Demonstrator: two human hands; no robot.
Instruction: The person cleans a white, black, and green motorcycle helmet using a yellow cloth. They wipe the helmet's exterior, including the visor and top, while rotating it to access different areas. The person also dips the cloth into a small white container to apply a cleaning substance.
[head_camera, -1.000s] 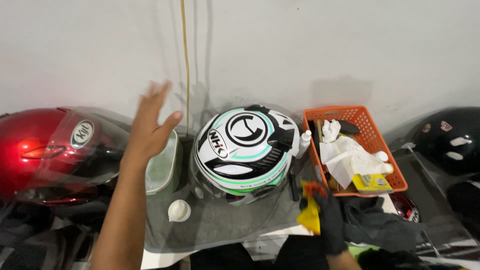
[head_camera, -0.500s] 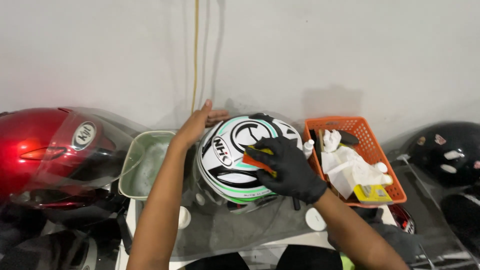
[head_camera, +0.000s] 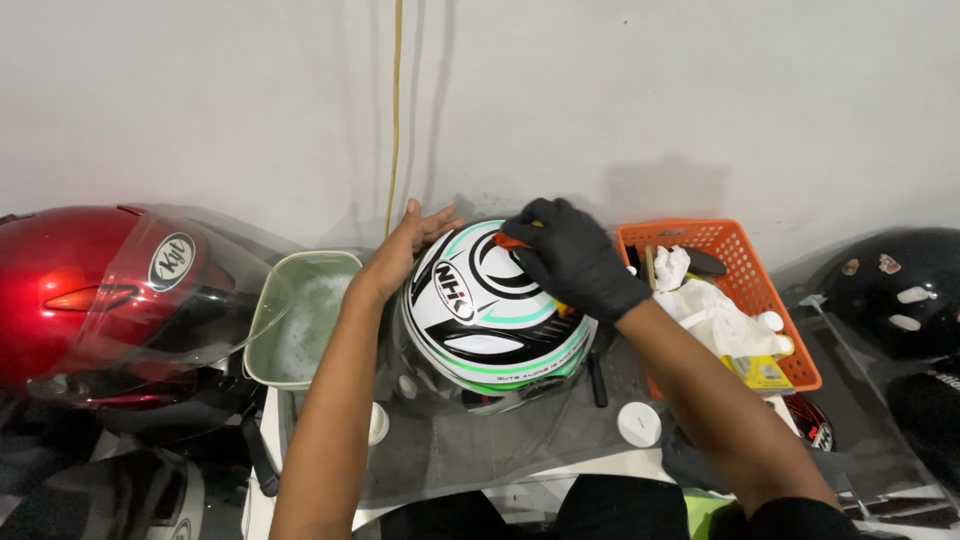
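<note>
A white helmet (head_camera: 480, 320) with black and green stripes sits in the middle of the table. My bare left hand (head_camera: 405, 248) rests flat against its upper left side. My right hand (head_camera: 572, 255), in a black glove, lies over the helmet's top and grips a small orange and yellow sponge (head_camera: 512, 242) pressed to the shell. Only the sponge's edges show past the glove.
A pale green tub (head_camera: 300, 322) with soapy water stands left of the helmet. A red helmet (head_camera: 90, 290) with a clear visor lies at far left. An orange basket (head_camera: 745, 300) with cloths is on the right, a black helmet (head_camera: 895, 290) beyond it. Two white caps (head_camera: 638, 423) lie near the front.
My left hand came down from the air onto the helmet's left side. My right hand rose from the lower right with the sponge and moved up over the helmet's top.
</note>
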